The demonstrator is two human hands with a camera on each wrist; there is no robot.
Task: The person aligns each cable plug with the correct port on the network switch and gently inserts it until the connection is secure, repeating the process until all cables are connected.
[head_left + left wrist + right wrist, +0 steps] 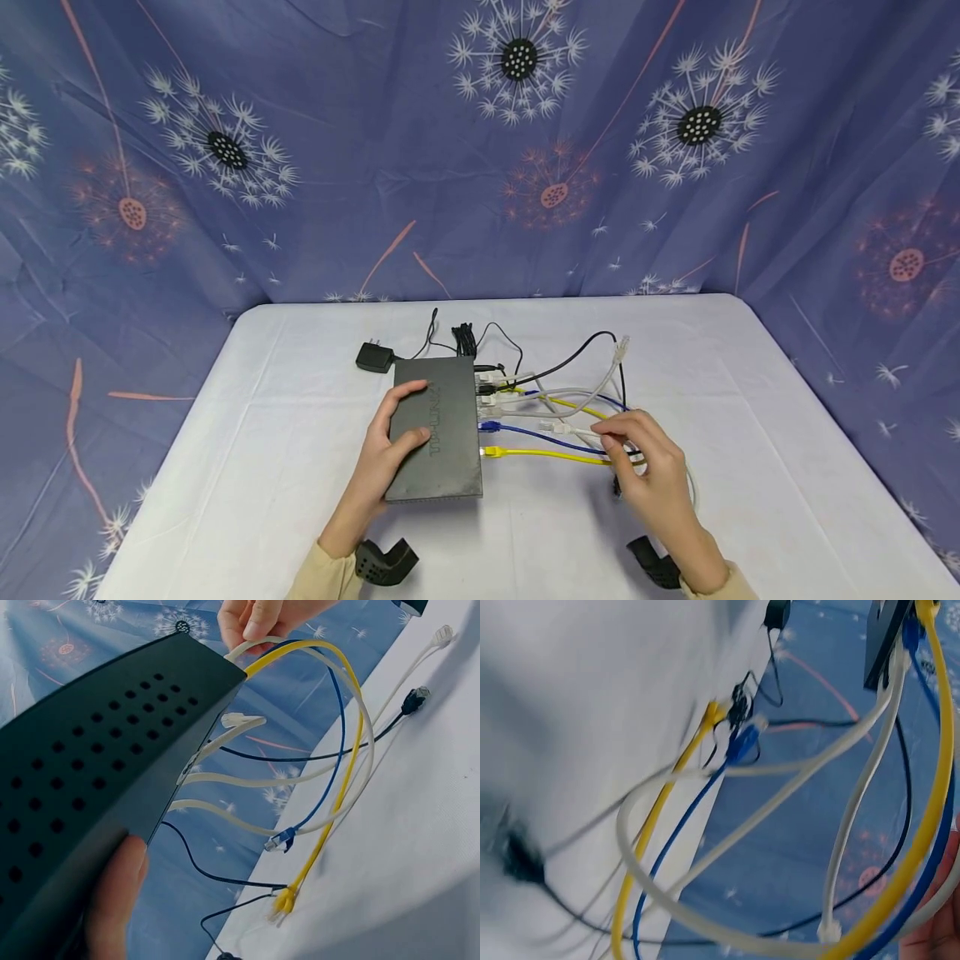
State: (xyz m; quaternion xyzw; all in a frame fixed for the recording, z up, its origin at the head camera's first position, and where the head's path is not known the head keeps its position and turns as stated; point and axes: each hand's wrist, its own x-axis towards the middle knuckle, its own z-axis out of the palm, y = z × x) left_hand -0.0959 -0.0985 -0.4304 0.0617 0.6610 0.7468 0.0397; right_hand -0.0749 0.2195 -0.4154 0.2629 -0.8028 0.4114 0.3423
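My left hand (382,446) grips a flat black TP-LINK network switch (450,467), with thumb and index finger on its top face and the other fingers hidden. Along the switch's right side, a yellow network cable (540,452), a blue network cable (525,432), grey cables (551,412) and a black cable (558,367) are plugged in. Between thumb and fingertips my right hand (652,467) pinches a white network cable just behind its clear plug (555,427). That plug points toward the switch, apart from its ports. In the left wrist view, perforations (79,769) mark the switch's side.
A black power adapter (375,357) and its bundled cord (464,340) lie behind the switch. One loose grey cable end (621,348) sticks up at the back right. Other loose plugs, blue (281,840), yellow (283,901) and black (415,700), hang or lie near the white tabletop (262,417).
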